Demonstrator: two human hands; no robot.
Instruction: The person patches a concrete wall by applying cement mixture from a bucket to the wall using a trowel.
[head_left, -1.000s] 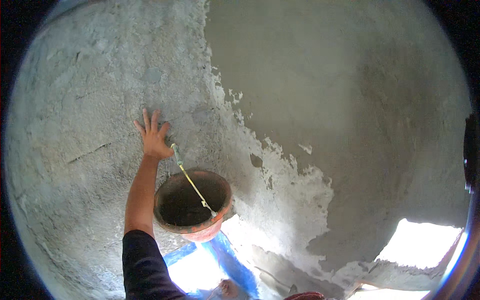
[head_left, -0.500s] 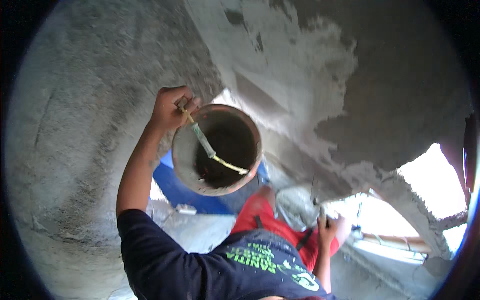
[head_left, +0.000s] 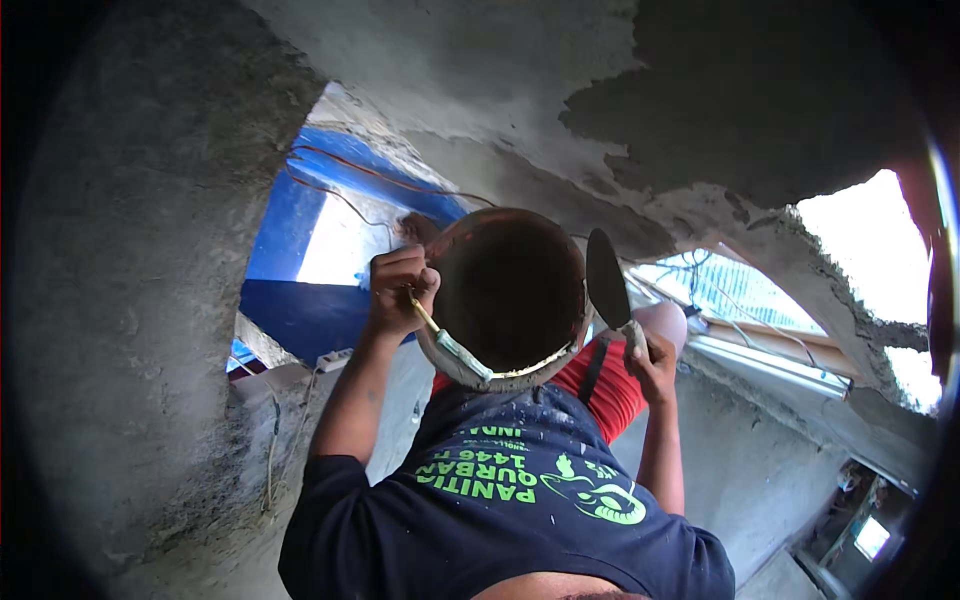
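My left hand is closed on one end of the bucket's handle, a yellowish cord with a pale sleeve, at the rim's left side. The handle lies along the near rim of the round bucket, whose inside is too dark to make out. The bucket is held in front of my lap, mouth toward me. On the bucket's right, my right hand grips the short handle of a trowel. Its dark, rounded blade points up close by the rim.
A rough grey wall rises on the left, and a partly wet plastered surface spans the far side. Behind the bucket are blue panels and a loose cable. Bright openings and a light tube lie to the right.
The bucket has come closer to my body and its handle now lies on the near rim. My right hand has raised the trowel beside the bucket. The view has shifted.
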